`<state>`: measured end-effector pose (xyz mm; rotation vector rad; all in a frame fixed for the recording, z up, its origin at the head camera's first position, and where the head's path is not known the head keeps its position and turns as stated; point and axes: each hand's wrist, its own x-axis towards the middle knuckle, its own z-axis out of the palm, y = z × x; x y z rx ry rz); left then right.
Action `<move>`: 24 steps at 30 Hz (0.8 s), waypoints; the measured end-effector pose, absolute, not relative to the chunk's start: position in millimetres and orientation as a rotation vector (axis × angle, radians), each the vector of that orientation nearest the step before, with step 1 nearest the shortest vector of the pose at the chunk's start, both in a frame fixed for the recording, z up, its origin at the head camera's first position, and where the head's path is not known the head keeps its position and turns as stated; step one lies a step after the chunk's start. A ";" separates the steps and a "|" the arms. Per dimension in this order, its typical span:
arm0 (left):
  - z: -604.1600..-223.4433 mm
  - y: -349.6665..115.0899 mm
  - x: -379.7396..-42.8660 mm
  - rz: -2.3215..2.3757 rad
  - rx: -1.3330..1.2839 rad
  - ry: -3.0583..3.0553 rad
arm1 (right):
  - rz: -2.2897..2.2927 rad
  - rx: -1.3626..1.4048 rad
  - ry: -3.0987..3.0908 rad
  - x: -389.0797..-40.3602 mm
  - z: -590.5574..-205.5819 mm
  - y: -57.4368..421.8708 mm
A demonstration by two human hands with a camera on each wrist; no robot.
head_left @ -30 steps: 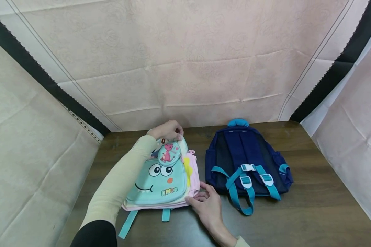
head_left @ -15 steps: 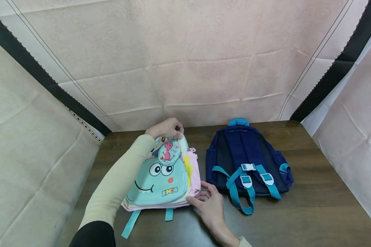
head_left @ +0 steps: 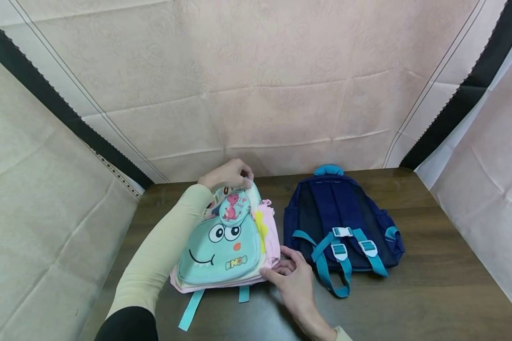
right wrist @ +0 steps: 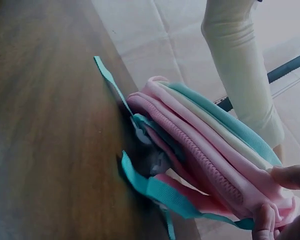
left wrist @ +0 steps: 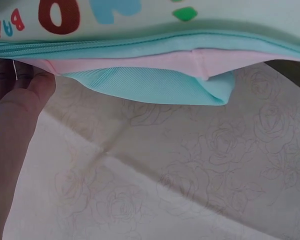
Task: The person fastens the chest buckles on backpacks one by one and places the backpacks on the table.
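A child's backpack (head_left: 217,255) in mint and pink, with a cartoon face on its front, lies face up on the table. At its top my left hand (head_left: 228,174) grips the upper edge; the left wrist view shows this hand (left wrist: 17,112) with fingertips hidden behind the bag's zipped rim (left wrist: 140,47). My right hand (head_left: 295,286) pinches the lower right corner, thumb above and fingers beneath. In the right wrist view the pink zipped base (right wrist: 190,145) is tilted, with turquoise straps (right wrist: 172,195) hanging on its back side. A round dinosaur pouch (head_left: 234,208) lies on the front.
To the right, a navy backpack (head_left: 333,213) lies with its back panel and blue straps up. Both bags are on a brown wooden table (head_left: 443,284). Pale fabric walls (head_left: 281,85) enclose its back and sides.
The mint and pink backpack has shifted slightly to the right, its straps with it. My left hand has risen a little at the top, and my right hand has moved slightly right with the corner.
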<state>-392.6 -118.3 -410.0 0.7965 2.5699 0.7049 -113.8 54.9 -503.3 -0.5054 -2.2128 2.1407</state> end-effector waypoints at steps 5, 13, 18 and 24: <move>-406.1 -117.2 -393.5 0.743 0.790 2.566 | 2.114 -0.505 -2.228 -113.5 -498.2 56.5; -404.6 -115.8 -395.1 0.739 0.813 2.586 | 2.091 -0.501 -2.234 -112.5 -493.0 56.2; -402.4 -116.5 -395.0 0.773 0.768 2.571 | 2.063 -0.484 -2.235 -111.8 -489.6 56.2; -398.2 -118.5 -394.2 0.818 0.751 2.560 | 2.033 -0.455 -2.226 -111.7 -484.0 57.4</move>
